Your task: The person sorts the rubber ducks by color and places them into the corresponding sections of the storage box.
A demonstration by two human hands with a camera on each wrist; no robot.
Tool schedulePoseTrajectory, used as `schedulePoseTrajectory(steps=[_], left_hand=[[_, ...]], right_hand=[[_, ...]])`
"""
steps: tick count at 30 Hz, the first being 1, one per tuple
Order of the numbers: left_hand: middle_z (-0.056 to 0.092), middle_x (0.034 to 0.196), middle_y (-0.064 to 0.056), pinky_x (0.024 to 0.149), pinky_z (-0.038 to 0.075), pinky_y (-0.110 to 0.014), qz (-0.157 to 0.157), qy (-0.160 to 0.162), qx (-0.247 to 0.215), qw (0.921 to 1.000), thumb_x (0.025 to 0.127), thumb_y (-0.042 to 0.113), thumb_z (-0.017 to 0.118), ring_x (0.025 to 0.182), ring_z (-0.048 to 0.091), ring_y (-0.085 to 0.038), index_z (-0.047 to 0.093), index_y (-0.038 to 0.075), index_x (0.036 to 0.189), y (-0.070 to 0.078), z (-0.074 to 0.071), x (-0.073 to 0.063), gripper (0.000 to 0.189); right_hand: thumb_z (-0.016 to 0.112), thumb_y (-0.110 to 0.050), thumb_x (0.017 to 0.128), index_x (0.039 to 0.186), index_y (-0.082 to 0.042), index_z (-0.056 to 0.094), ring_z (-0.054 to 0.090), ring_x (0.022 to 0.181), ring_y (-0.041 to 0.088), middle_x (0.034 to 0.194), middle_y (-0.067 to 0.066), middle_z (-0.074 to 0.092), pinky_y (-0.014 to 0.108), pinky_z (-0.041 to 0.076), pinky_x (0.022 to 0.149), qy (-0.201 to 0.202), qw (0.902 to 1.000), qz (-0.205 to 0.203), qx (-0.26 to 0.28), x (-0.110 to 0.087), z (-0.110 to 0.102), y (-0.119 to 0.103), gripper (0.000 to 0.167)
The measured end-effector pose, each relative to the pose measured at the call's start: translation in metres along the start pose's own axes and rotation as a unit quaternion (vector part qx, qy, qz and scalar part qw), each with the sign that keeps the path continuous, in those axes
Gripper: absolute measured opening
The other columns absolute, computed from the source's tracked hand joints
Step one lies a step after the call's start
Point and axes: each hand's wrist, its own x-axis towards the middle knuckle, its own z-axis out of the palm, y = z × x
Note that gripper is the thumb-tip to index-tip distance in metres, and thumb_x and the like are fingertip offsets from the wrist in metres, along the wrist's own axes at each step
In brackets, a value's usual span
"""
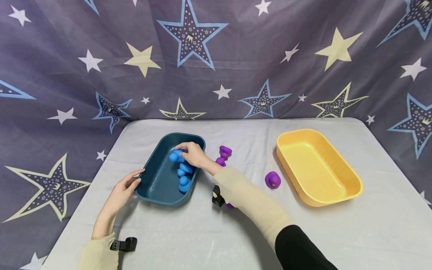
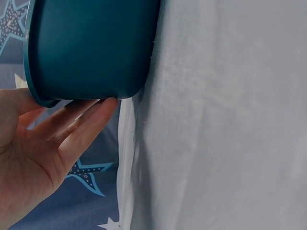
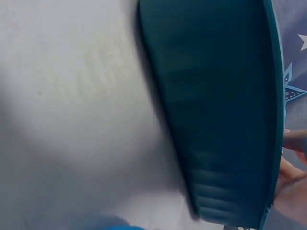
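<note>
Now right hand (image 1: 194, 153) pinches blue toy (image 1: 173, 156) inside teal tub (image 1: 158, 182); left hand (image 1: 122, 190) grips its rim (image 2: 28, 57).

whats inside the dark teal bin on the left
Inside the teal bin are blue toys, mostly along its right side. The right hand partly covers the farthest one; whatever lies directly beneath that hand or the toys can't be seen.

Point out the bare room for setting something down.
The pale cloth lies bare in front of the teal bin, between the left sleeve and the right sleeve, and in front of the yellow bin. It is crowded inside the teal bin's right half, around the right hand and blue toys.
</note>
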Motion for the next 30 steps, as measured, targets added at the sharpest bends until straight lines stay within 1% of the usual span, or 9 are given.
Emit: schedulePoseTrajectory(steps=[4, 8, 12, 16, 22, 27, 30], left_hand=[[0.053, 0.109, -0.030, 0.058, 0.048, -0.024, -0.005, -0.003, 0.009, 0.9999, 0.094, 0.015, 0.042, 0.081, 0.053, 0.000, 0.041, -0.002, 0.128, 0.001, -0.001, 0.000, 0.038], [0.053, 0.108, -0.029, 0.056, 0.046, -0.027, -0.006, -0.002, 0.012, 0.9999, 0.094, 0.015, 0.042, 0.076, 0.053, -0.004, 0.041, -0.001, 0.129, 0.001, -0.001, 0.000, 0.038], [0.054, 0.106, -0.029, 0.054, 0.046, -0.027, -0.005, 0.001, 0.009, 0.9999, 0.094, 0.013, 0.043, 0.072, 0.052, -0.005, 0.041, -0.002, 0.128, 0.001, 0.000, 0.000, 0.038], [0.055, 0.105, -0.029, 0.053, 0.044, -0.026, -0.006, 0.003, 0.010, 0.9999, 0.094, 0.013, 0.042, 0.069, 0.051, -0.005, 0.041, -0.003, 0.128, 0.000, -0.001, 0.000, 0.038], [0.055, 0.103, -0.027, 0.052, 0.043, -0.027, -0.012, 0.003, 0.013, 0.9998, 0.094, 0.012, 0.042, 0.064, 0.048, -0.005, 0.040, -0.002, 0.129, -0.001, -0.001, 0.002, 0.038], [0.056, 0.103, -0.026, 0.052, 0.043, -0.027, -0.017, 0.003, 0.017, 0.9997, 0.094, 0.011, 0.043, 0.064, 0.048, -0.005, 0.041, -0.002, 0.128, -0.002, -0.001, 0.002, 0.037], [0.056, 0.103, -0.026, 0.052, 0.043, -0.027, -0.017, 0.004, 0.019, 0.9997, 0.094, 0.011, 0.043, 0.063, 0.048, -0.004, 0.041, -0.002, 0.128, -0.003, -0.001, 0.002, 0.037]], right_hand=[[0.052, -0.005, 0.088, 0.112, -0.010, 0.061, 0.052, 0.107, 0.017, 0.118, 0.006, 0.057, 0.024, 0.042, 0.085, 0.007, 1.0000, 0.000, -0.003, 0.001, 0.003, 0.002, 0.027], [0.051, -0.004, 0.088, 0.113, -0.009, 0.061, 0.053, 0.105, 0.016, 0.117, 0.006, 0.057, 0.022, 0.042, 0.082, 0.008, 1.0000, -0.004, -0.001, 0.004, 0.006, 0.004, 0.027], [0.052, -0.002, 0.086, 0.110, -0.008, 0.062, 0.056, 0.101, 0.017, 0.113, 0.007, 0.059, 0.021, 0.044, 0.079, 0.005, 1.0000, -0.008, 0.002, 0.005, 0.005, 0.004, 0.026], [0.055, -0.003, 0.085, 0.108, -0.007, 0.063, 0.058, 0.095, 0.018, 0.110, 0.010, 0.060, 0.020, 0.045, 0.076, 0.000, 0.9999, -0.010, 0.012, 0.004, -0.001, 0.002, 0.025], [0.055, -0.006, 0.086, 0.109, -0.006, 0.062, 0.058, 0.096, 0.020, 0.109, 0.014, 0.060, 0.021, 0.045, 0.079, -0.025, 0.9992, -0.020, 0.025, -0.002, -0.014, 0.000, 0.024], [0.055, -0.006, 0.086, 0.110, -0.004, 0.061, 0.056, 0.097, 0.021, 0.108, 0.014, 0.060, 0.022, 0.043, 0.081, -0.041, 0.9982, -0.039, 0.021, -0.009, -0.025, 0.000, 0.024], [0.055, -0.007, 0.087, 0.110, -0.004, 0.061, 0.056, 0.096, 0.021, 0.107, 0.013, 0.061, 0.022, 0.043, 0.081, -0.047, 0.9978, -0.047, 0.009, -0.012, -0.030, 0.000, 0.025]])
